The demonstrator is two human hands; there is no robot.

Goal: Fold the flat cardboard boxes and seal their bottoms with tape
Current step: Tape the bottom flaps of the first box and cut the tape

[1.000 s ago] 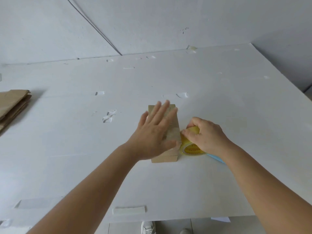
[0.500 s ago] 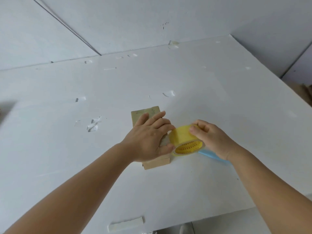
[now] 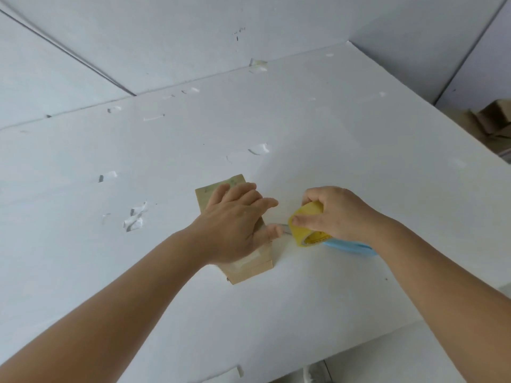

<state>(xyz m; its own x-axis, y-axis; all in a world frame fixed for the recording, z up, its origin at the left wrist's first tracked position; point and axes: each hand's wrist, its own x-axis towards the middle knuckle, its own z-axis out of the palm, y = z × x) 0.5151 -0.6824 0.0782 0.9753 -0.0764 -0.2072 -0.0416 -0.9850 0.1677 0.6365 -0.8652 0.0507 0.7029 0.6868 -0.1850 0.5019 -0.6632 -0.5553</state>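
The left hand (image 3: 233, 219) is laid flat on top of a small folded cardboard box (image 3: 243, 268), its fingers straight and spread toward the right, so that most of the box's upper face is covered. Only the far corner and the near end of the box are seen; on the near end a strip of clear tape is made out, though its full run is hidden beneath the palm. The right hand (image 3: 336, 214) is curled round a yellow tape roll (image 3: 305, 223), pinched between thumb and fingers and held just right of the box. A thin stretch of tape seems to be drawn from the roll toward the left thumb, but it is too faint to be traced with certainty. Under the right wrist a light blue object (image 3: 351, 247) is partly hidden, and its kind cannot be told. All of this is set on a white table (image 3: 359, 150), on which scattered scraps of clear tape (image 3: 135, 219) are stuck. At the right edge of the view a pile of brown cardboard (image 3: 489, 123) is cut off by the frame. At the bottom edge, a further strip of tape is only partly seen.
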